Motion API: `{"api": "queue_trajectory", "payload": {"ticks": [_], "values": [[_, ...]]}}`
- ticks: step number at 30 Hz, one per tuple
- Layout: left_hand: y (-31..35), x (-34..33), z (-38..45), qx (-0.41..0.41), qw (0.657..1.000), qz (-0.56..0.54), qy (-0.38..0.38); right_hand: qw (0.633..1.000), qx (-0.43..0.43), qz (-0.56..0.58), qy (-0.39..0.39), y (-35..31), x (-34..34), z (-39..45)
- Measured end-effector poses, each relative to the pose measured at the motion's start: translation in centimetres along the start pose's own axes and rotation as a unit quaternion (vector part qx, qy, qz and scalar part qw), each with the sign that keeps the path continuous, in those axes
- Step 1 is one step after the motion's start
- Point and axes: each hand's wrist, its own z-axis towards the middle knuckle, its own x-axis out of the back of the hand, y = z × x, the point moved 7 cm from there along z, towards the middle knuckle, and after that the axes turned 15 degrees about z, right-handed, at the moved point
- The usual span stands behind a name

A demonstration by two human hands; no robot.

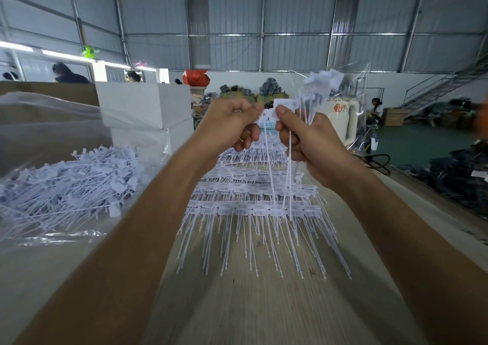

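Observation:
Both hands are raised above the wooden table (264,305). My left hand (232,125) pinches the left edge of a white plastic seal tag (284,105) with a long thin tail. My right hand (309,146) pinches the same tag with its thumb and also grips a bundle of white seal tags (324,80) whose heads stick up and whose tails hang down. Below the hands, rows of white seal tags (253,207) lie lined up on the table, tails pointing toward me.
A loose heap of white tags (68,183) lies on clear plastic sheeting at the left. White boxes (145,107) stand behind it. Dark bundled goods (459,175) sit off the table's right edge. People work in the far background.

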Motion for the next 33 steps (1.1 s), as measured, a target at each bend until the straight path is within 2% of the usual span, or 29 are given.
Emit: {"api": "queue_trajectory", "payload": {"ticks": [5,11,17,21,26,27,30,31,33], "values": [[-0.7,-0.4,0.1,0.040,0.999,0.013,-0.015,0.999,0.007,-0.034,-0.011,0.3,-0.3,-0.2],[-2.0,-0.9,-0.1,0.135,0.987,-0.049,-0.076,0.974,0.090,-0.195,-0.068,-0.2,-1.7,-0.4],[-3.3,-1.5,-0.4,0.204,0.969,-0.098,-0.104,0.887,0.188,-0.412,-0.090,-0.6,-1.8,-0.7],[-3.9,-1.7,-0.5,0.218,0.961,-0.117,-0.121,0.834,0.225,-0.494,-0.099,-1.1,-2.1,-1.1],[-3.9,-1.9,-0.8,0.223,0.956,-0.124,-0.146,0.749,0.285,-0.587,-0.118,-1.1,-3.4,-1.8],[-3.8,-1.9,-0.8,0.220,0.957,-0.123,-0.143,0.749,0.287,-0.586,-0.113,-1.1,-3.4,-1.9],[-3.3,-1.2,-0.6,0.197,0.973,-0.066,-0.102,0.790,0.242,-0.557,-0.081,-0.9,-2.4,-1.4],[-3.0,-0.8,-0.5,0.187,0.978,-0.027,-0.088,0.792,0.237,-0.557,-0.083,-0.8,-2.3,-1.2],[-2.4,-0.1,-0.5,0.173,0.981,0.050,-0.071,0.766,0.254,-0.581,-0.102,-0.5,-2.4,-1.2]]}}
